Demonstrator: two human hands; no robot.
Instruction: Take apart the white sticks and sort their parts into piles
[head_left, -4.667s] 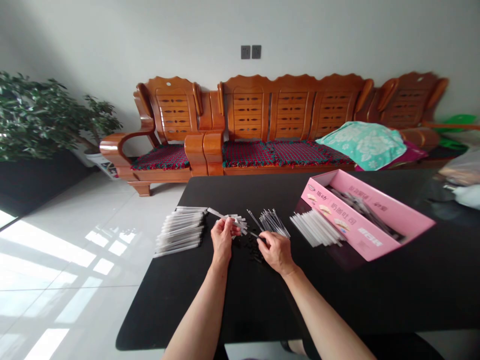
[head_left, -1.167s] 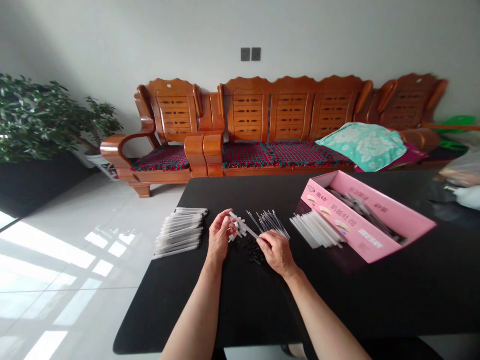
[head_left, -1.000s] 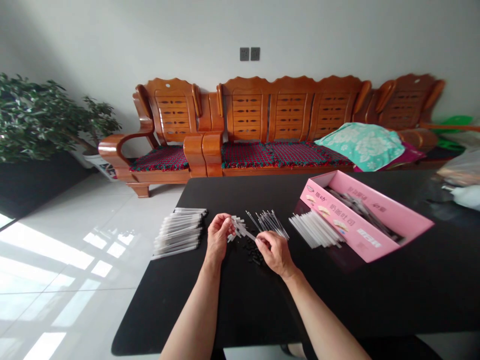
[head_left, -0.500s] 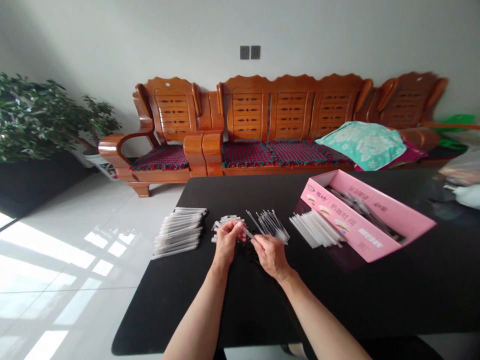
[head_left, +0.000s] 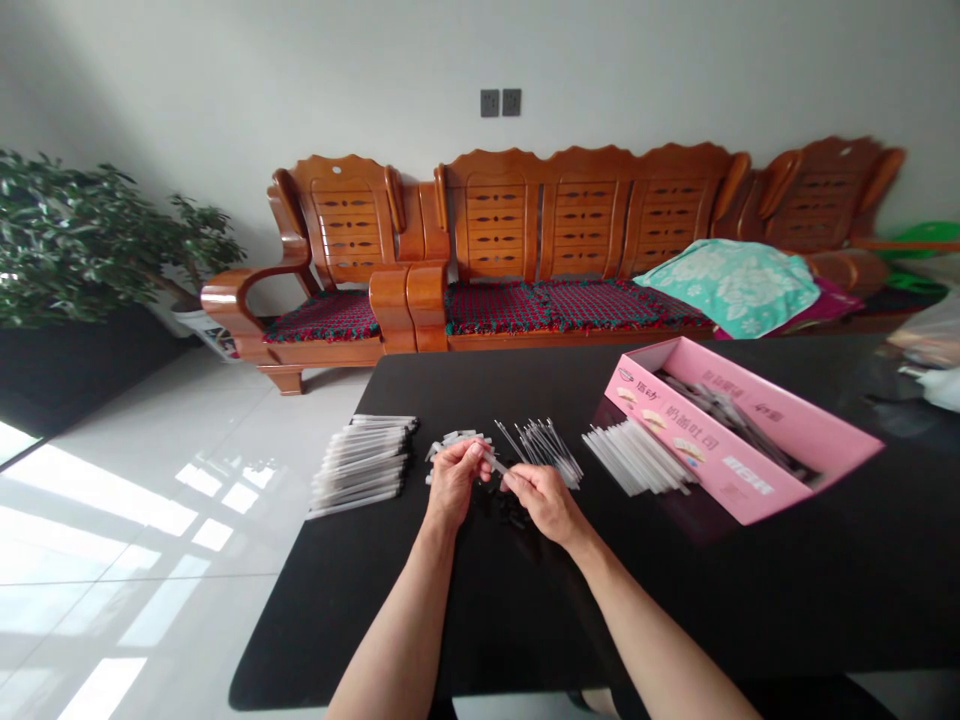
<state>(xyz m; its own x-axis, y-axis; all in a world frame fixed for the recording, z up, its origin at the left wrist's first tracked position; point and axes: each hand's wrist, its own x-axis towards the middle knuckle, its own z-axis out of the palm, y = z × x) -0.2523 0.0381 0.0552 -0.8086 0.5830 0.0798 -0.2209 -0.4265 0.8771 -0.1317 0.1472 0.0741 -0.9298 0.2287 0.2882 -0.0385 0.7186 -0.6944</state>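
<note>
My left hand (head_left: 452,482) and my right hand (head_left: 549,502) are close together over the table, both with pinched fingers. Between them is a pale translucent pen part (head_left: 493,462), one end held by each hand. Below my hands lie small black pen pieces (head_left: 512,508), partly covered. Short white pen caps (head_left: 453,440) sit just behind my left hand. Thin pen refills (head_left: 551,452) fan out behind my right hand. At the left rests a stack of translucent pens with black ends (head_left: 364,465). White pen barrels (head_left: 637,458) lie to the right.
A pink box (head_left: 750,480) with dark pen-like sticks inside stands at the right on the black table (head_left: 360,610). Plastic bags (head_left: 934,350) are at the far right edge. A wooden sofa (head_left: 570,215) stands behind the table, a potted plant (head_left: 97,240) at left.
My right hand has shifted very slightly, and its fingers sit a little differently on the pen part. The view has turned slightly; the piles look the same.
</note>
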